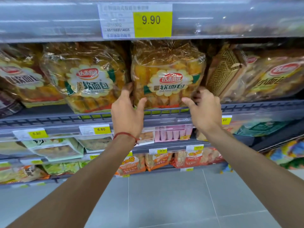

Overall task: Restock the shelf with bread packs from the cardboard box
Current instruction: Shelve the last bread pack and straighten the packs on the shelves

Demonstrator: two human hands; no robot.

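Note:
A clear bread pack [167, 74] with a red and white label stands upright on the grey shelf [246, 106], right under the 9.90 price tag. My left hand [126, 111] holds its lower left side, fingers behind the pack and thumb on the front. At the lower right side my right hand [204, 107] has its fingers curled at the edge and its thumb pointing at the pack. A second like pack [85, 76] leans just to the left. The cardboard box is out of view.
More bread packs fill the far left [19, 79] and right [271, 76] of the shelf, with a patterned brown pack [225, 73] beside my right hand. The shelf above [49, 20] hangs close over the packs. Lower shelves hold other snacks; grey tile floor [164, 203] lies below.

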